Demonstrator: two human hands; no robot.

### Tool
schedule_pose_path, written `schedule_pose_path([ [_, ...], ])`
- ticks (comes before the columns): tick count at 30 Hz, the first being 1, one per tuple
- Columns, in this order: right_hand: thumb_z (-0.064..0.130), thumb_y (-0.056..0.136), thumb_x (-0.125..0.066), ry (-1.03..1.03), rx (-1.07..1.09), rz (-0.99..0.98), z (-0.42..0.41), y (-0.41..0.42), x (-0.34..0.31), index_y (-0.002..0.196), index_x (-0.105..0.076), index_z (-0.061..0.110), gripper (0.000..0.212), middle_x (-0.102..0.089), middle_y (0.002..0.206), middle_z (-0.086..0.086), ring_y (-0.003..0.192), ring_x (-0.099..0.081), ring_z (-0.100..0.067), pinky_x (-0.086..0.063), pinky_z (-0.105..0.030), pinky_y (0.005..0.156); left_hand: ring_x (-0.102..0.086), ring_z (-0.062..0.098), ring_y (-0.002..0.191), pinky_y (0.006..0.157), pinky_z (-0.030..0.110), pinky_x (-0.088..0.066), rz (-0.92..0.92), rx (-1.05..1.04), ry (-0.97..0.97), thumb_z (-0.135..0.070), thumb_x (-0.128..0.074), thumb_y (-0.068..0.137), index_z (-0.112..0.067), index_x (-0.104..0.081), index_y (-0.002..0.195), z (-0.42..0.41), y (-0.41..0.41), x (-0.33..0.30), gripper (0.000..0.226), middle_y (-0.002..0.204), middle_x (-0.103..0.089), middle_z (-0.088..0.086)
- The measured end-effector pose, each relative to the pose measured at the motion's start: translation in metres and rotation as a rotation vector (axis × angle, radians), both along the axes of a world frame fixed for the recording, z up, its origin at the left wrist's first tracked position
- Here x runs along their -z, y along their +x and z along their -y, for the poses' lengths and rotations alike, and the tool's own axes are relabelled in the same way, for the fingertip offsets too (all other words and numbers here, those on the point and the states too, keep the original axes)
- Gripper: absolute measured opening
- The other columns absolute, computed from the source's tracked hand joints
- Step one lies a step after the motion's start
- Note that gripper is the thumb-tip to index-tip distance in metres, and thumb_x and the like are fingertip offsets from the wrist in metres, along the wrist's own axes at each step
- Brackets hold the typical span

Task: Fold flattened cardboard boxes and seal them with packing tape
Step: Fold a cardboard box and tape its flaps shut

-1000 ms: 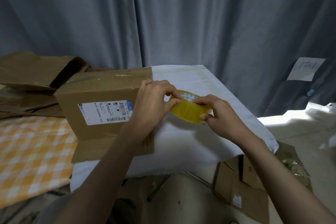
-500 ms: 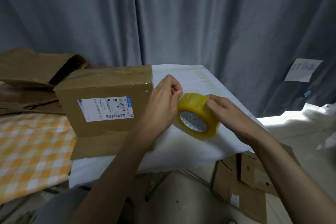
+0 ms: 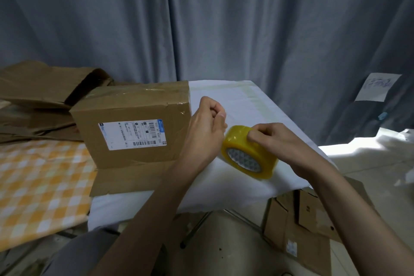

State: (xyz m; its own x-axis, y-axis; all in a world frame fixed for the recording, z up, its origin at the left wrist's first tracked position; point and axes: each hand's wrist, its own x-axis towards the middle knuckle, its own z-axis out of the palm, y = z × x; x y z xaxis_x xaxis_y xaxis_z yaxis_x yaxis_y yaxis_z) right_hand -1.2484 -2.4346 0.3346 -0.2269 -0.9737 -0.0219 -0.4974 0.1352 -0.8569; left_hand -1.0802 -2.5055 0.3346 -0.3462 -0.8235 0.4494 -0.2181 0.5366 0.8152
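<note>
Background: grey curtain point(image 3: 224, 18) behind the white-covered table point(image 3: 246, 105).
Box: cardboard box point(image 3: 134, 127) stands on the table, label facing the camera.
Tape roll point(image 3: 248, 152): just right of the box, above the table.
Right hand point(image 3: 280, 141): grips the roll's rim.
Left hand point(image 3: 206, 123): fingers curled and pinched by the roll; I cannot tell whether they hold a tape end.

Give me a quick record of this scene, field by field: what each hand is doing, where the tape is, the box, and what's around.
left hand: fingers curled, tips pinched together beside the roll; any tape end between them is too small to tell
right hand: grips the tape roll from above
tape roll: yellow, tilted, held above the white table
cardboard box: assembled, top taped, label facing the camera, bottom flap open
flattened boxes: on the floor, right
</note>
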Motion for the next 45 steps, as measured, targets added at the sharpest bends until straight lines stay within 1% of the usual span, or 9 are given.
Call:
schedule_pose_path([
  [7,0.038,0.094,-0.058,0.007,0.046,-0.008,-0.002,0.001,0.001,0.077,-0.066,0.019,0.026,-0.060,0.079,0.005,0.076,-0.053,-0.014,-0.043,-0.030,0.068,-0.065,0.015,0.074,0.071,0.034,-0.057,0.053,0.048,0.087,-0.016,-0.058,0.098,-0.019,-0.050,0.106,0.002,0.008,-0.005,0.012,0.090,-0.058,-0.004],
  [12,0.066,0.083,-0.063,0.104,0.065,-0.028,-0.001,0.002,0.001,0.094,-0.075,0.019,0.050,-0.074,0.094,0.000,0.090,-0.068,-0.019,-0.056,-0.039,0.085,-0.064,0.006,0.064,0.064,0.028,-0.055,0.059,0.040,0.062,-0.014,-0.062,0.095,-0.020,-0.054,0.102,0.004,0.007,-0.004,0.012,0.085,-0.062,-0.005],
  [15,0.057,0.085,-0.069,0.048,0.047,0.055,-0.003,0.002,0.000,0.108,-0.068,0.028,0.037,-0.070,0.100,-0.005,0.092,-0.067,-0.021,-0.055,-0.037,0.084,-0.068,0.010,0.066,0.060,0.029,-0.052,0.028,0.065,0.135,-0.012,-0.063,0.094,-0.022,-0.056,0.099,0.010,0.008,-0.001,0.013,0.084,-0.063,-0.005],
  [18,0.037,0.090,-0.072,-0.013,0.003,0.108,-0.007,-0.002,-0.005,0.128,-0.051,0.051,0.045,-0.063,0.104,-0.011,0.098,-0.064,-0.026,-0.054,-0.033,0.086,-0.071,0.016,0.072,0.061,0.028,-0.052,-0.003,0.130,0.204,-0.011,-0.063,0.096,-0.022,-0.058,0.101,0.011,0.007,0.002,0.013,0.089,-0.063,-0.001],
  [25,0.032,0.098,-0.063,0.044,-0.099,0.096,-0.013,-0.005,-0.012,0.104,-0.063,0.038,0.009,-0.062,0.116,-0.006,0.107,-0.060,-0.026,-0.052,-0.031,0.083,-0.069,0.017,0.071,0.056,0.019,-0.052,0.040,0.137,0.215,-0.010,-0.064,0.095,-0.016,-0.059,0.108,0.007,0.003,0.003,0.015,0.091,-0.063,-0.001],
  [33,0.028,0.098,-0.063,0.020,-0.125,0.091,-0.017,-0.007,-0.010,0.099,-0.060,0.030,0.003,-0.060,0.117,-0.015,0.098,-0.059,-0.021,-0.049,-0.032,0.083,-0.068,0.008,0.067,0.059,0.023,-0.050,0.167,0.129,0.197,-0.009,-0.067,0.092,-0.026,-0.058,0.116,0.006,-0.002,0.009,0.031,0.086,-0.068,-0.004],
  [36,0.029,0.098,-0.063,0.017,-0.131,0.089,-0.016,-0.007,-0.009,0.097,-0.061,0.031,0.004,-0.060,0.116,-0.014,0.103,-0.059,-0.029,-0.050,-0.033,0.084,-0.068,0.009,0.070,0.062,0.022,-0.050,0.217,0.108,0.148,-0.011,-0.067,0.092,-0.028,-0.058,0.120,0.004,-0.002,0.007,0.034,0.087,-0.068,-0.005],
  [40,0.027,0.099,-0.062,0.002,-0.131,0.085,-0.015,-0.005,-0.009,0.096,-0.060,0.032,0.006,-0.061,0.114,-0.014,0.101,-0.059,-0.028,-0.050,-0.034,0.083,-0.065,0.015,0.084,0.072,0.030,-0.056,0.310,0.071,0.068,-0.015,-0.064,0.095,-0.029,-0.059,0.125,0.003,-0.005,0.009,0.034,0.095,-0.064,-0.006],
  [45,0.026,0.099,-0.062,0.004,-0.109,0.082,-0.016,-0.006,-0.010,0.096,-0.060,0.032,0.007,-0.062,0.111,-0.010,0.100,-0.060,-0.023,-0.051,-0.028,0.079,-0.055,0.010,0.093,0.085,0.028,-0.049,0.404,0.047,-0.009,-0.030,-0.066,0.095,-0.027,-0.059,0.129,0.007,-0.001,0.011,0.034,0.112,-0.056,-0.005],
])
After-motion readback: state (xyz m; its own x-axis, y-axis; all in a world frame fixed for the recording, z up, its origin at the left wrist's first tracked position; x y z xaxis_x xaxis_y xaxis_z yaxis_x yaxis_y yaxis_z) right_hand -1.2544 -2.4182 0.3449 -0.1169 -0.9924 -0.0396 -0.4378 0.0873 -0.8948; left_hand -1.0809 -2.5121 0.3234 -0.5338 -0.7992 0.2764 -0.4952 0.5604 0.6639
